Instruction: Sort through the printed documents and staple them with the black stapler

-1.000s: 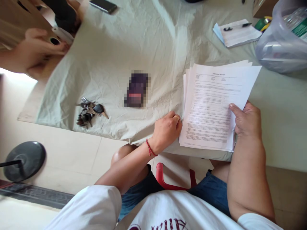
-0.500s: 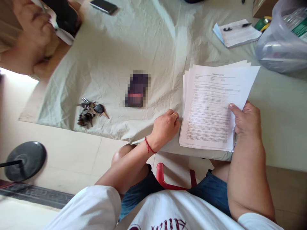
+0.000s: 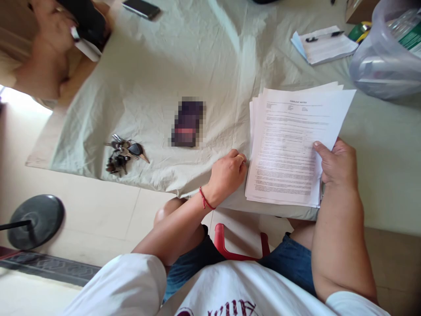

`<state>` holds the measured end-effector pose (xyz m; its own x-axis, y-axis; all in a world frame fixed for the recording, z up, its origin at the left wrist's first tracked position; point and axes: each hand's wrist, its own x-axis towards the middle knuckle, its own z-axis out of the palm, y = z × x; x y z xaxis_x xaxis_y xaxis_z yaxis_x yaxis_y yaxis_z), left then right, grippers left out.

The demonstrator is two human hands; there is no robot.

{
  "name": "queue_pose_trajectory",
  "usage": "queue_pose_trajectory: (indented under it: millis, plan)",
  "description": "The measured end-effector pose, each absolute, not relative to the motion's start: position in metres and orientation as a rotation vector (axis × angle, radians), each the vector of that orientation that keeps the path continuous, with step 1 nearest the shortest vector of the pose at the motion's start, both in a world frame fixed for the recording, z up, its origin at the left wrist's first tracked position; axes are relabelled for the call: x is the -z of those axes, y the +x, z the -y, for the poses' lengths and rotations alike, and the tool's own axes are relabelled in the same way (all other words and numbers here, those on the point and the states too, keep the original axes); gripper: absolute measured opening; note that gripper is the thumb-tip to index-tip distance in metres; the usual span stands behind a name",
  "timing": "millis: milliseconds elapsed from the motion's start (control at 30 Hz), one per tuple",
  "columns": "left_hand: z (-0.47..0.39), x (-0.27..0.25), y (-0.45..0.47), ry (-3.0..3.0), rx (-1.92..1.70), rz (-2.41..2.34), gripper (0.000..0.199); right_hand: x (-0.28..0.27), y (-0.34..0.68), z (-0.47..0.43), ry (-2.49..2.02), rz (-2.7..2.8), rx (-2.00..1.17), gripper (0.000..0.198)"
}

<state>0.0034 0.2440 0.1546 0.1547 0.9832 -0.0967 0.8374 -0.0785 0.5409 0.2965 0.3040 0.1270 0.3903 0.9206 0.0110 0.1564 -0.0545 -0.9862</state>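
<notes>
A stack of printed paper sheets (image 3: 283, 145) lies on the cloth-covered table (image 3: 220, 57), its edges slightly fanned. My right hand (image 3: 340, 162) grips the stack by its right edge, thumb on top and the other fingers underneath, mostly hidden. Just left of the sheets, my left hand (image 3: 228, 173) rests curled on the cloth; its fingertips are out of sight, so whether anything is inside cannot be seen. A red string bracelet (image 3: 205, 198) circles that wrist. Farther left is a dark phone-shaped item (image 3: 187, 123), blurred by pixels.
A bunch of keys (image 3: 123, 153) lies near the table's left front. At the back sits another phone (image 3: 141, 8). A notepad (image 3: 324, 50) with a pen, and a clear plastic bin (image 3: 371, 74), stand back right. Another person's hand (image 3: 52, 35) is at upper left.
The other person's hand at upper left has shifted slightly. My hands, the paper stack and the things on the table stay practically as they were.
</notes>
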Motion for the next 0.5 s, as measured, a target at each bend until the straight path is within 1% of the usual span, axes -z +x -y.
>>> queue_pose_trajectory:
  millis: [367, 500]
  plan:
    - [-0.2446, -0.1502, 0.0053, 1.927, -0.516, -1.672, 0.024, -0.1279, 0.2951, -0.3030, -1.509, 1.006, -0.834, 0.040]
    - [-0.2474, -0.1450, 0.0062, 1.793, -0.683, -1.657, 0.016, -0.1303, 0.2936, -0.3029, -1.453, 0.945, -0.906, 0.042]
